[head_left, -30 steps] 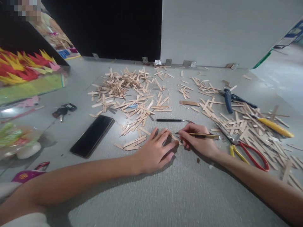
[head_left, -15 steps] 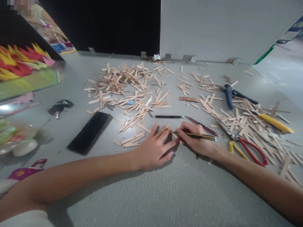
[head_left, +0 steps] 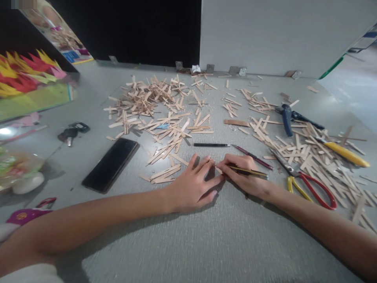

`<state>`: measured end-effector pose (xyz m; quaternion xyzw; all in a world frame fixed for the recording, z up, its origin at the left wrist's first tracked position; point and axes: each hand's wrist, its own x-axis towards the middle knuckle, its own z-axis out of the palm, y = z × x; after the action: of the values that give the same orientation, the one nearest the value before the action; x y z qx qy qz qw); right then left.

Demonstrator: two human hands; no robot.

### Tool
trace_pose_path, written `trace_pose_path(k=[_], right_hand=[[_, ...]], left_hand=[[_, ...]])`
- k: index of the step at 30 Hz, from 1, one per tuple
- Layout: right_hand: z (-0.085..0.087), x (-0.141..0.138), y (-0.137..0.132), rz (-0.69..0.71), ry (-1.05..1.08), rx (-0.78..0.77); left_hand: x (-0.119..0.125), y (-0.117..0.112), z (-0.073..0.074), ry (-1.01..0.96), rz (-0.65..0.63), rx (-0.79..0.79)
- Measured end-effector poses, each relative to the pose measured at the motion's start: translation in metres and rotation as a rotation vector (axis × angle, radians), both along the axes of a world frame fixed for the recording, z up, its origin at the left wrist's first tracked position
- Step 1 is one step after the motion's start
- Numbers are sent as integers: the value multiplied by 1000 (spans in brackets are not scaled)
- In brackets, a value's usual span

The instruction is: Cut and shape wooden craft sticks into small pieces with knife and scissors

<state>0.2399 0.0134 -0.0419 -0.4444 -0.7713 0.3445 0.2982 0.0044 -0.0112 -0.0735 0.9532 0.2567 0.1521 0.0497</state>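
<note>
My left hand [head_left: 193, 184] lies flat on the grey table [head_left: 206, 243], fingers spread, pressing down a small wooden stick [head_left: 218, 170] whose end shows between the two hands. My right hand [head_left: 243, 175] is closed in a writing grip on a yellow-and-black pencil [head_left: 250, 171], its tip touching that stick beside my left fingertips. Most of the stick is hidden under my left fingers.
Several loose wooden sticks [head_left: 159, 114] cover the table's middle and right. A black phone [head_left: 110, 164] and keys [head_left: 72, 131] lie at left. A black pen [head_left: 210, 145], a dark red pen [head_left: 253, 156], red-handled scissors [head_left: 309, 184], blue pliers [head_left: 287, 118] and a yellow-handled tool [head_left: 346, 154] lie near my right hand.
The view has shifted a little; both hands stay together at the same spot. The dark red pen behind my right hand has come into full view.
</note>
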Motion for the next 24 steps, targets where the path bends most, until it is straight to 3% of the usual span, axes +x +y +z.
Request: trace_pose_path(k=[4, 14, 24], right_hand=[[-2, -3, 0, 17, -10, 13], [-6, 2, 5, 199, -43, 236], [-7, 6, 8, 265, -82, 299]], left_hand=[[2, -1, 0, 9, -2, 13], [9, -1, 6, 96, 6, 117], [10, 1, 6, 120, 14, 171]])
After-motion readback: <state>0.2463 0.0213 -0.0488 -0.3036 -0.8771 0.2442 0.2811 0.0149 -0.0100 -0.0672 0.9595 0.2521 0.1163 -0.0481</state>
